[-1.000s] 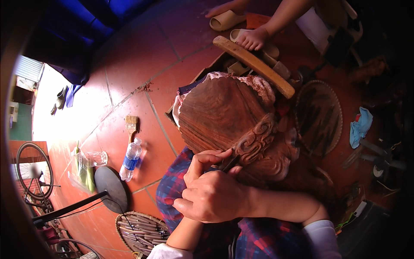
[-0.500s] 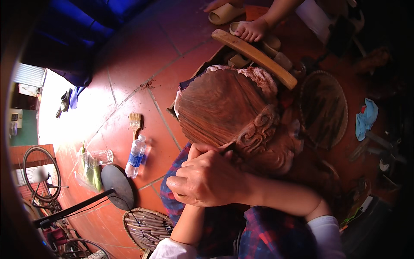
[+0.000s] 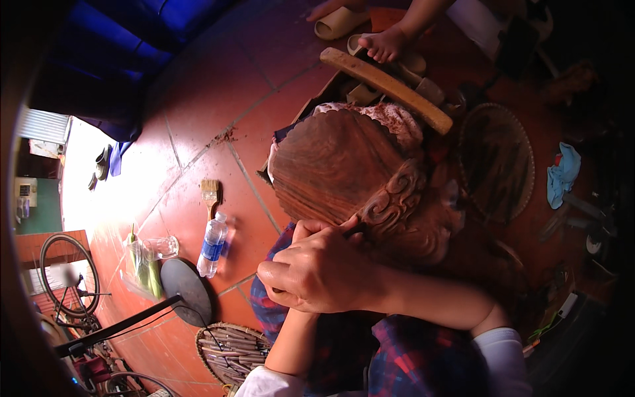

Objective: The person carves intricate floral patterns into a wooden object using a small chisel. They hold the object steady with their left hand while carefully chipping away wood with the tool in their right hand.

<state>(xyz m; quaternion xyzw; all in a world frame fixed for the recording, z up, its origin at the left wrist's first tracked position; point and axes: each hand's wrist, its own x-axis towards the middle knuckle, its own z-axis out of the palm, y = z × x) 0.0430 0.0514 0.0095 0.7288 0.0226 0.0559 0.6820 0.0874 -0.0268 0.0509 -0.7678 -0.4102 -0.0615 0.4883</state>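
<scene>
Both hands meet at the near edge of a brown, scallop-edged wooden carving (image 3: 337, 165) with raised scrolls.
The right hand (image 3: 321, 274) is clenched around a slim dark tool (image 3: 355, 230), mostly hidden, and covers much of the left hand (image 3: 309, 229), whose grip I cannot tell. Left of the carving, a clear plastic bottle (image 3: 212, 246) wears a blue label, its writing too small to read.
</scene>
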